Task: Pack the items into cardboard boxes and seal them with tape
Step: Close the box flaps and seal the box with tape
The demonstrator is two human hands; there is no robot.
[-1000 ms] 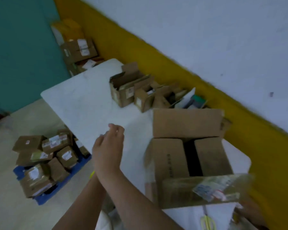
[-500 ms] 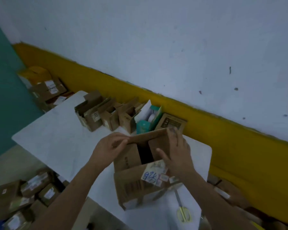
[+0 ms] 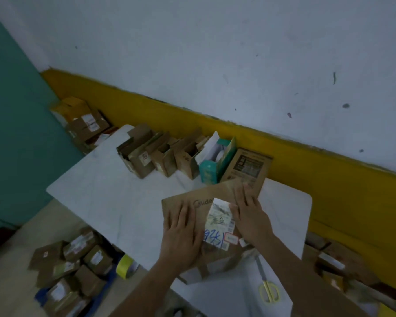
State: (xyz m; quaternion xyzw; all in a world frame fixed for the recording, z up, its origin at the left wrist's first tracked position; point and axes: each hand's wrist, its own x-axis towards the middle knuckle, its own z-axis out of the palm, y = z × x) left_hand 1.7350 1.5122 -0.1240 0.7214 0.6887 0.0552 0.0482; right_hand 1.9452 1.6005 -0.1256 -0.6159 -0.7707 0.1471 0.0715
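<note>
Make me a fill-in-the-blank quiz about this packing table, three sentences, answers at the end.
1. The cardboard box under the left hand and right hand has its top flaps ____.
2. The scissors on the table have ____ handles.
3. The scissors lie nearer the ____ hand.
Missing words: closed, yellow, right.

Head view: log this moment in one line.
cardboard box: flaps down | left hand: flat on top | right hand: flat on top

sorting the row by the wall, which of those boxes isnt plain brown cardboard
The teal box, open with a white flap raised. It stands between the open brown boxes and the printed brown carton.
</note>
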